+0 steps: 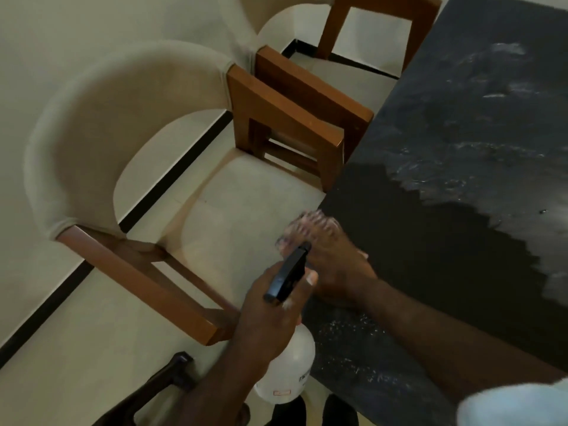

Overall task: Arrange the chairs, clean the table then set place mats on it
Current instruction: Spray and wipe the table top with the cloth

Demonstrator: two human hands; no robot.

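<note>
The table: dark stone top, streaked wet. Near chair and far chair, cream upholstery on brown wooden frames, stand side by side, fronts against the table's left edge. White spray bottle, black trigger head, is upright just off that edge.
</note>
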